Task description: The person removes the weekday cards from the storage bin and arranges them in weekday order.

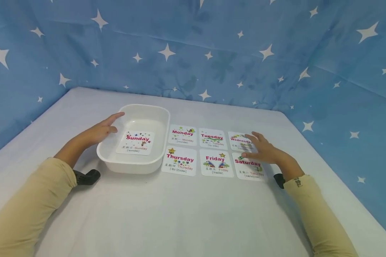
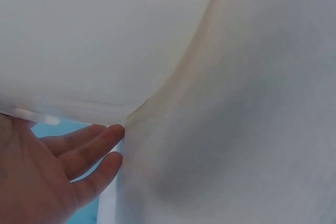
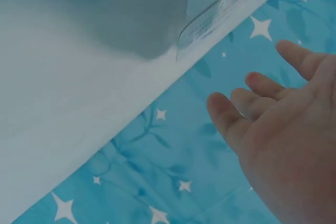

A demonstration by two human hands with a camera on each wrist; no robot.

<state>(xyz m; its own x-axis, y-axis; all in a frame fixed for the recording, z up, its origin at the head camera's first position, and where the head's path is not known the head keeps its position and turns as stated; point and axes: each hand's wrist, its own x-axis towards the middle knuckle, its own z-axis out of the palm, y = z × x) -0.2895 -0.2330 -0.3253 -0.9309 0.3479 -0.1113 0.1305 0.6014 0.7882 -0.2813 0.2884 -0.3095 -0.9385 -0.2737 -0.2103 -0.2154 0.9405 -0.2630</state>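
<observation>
From the head view, your left hand (image 1: 99,131) lies against the left rim of the white tray (image 1: 162,117), fingers straight and relaxed, the fingertips reaching over the rim's far left corner. It grips nothing. Inside the tray the Sunday card (image 1: 135,142) lies flat on the bottom. Just right of the tray, six cards sit in two rows on the white table (image 1: 180,214): Monday (image 1: 182,135), Tuesday (image 1: 212,138) and Wednesday (image 1: 239,140) at the back, Thursday (image 1: 179,161), Friday (image 1: 216,163) and Saturday (image 1: 248,167) in front. Your right hand (image 1: 265,150) is spread, fingers straight, over the right end of the rows; it covers part of the Wednesday card and the top edge of the Saturday card. Whether the fingertips touch the cards you cannot tell from here. A blue cloth with white stars (image 1: 212,53) hangs behind and to both sides of the table.

From the left wrist view, your left hand (image 2: 47,177) shows its palm and three straight fingers, their tips at the tray's (image 2: 105,40) outer wall where it meets the table (image 2: 252,129).

From the right wrist view, your right hand (image 3: 283,129) is open with fingers apart and slightly bent, holding nothing. Beyond it lie the table's edge (image 3: 79,119) and the starred cloth (image 3: 173,182); a glossy card corner (image 3: 220,14) shows at the top.
</observation>
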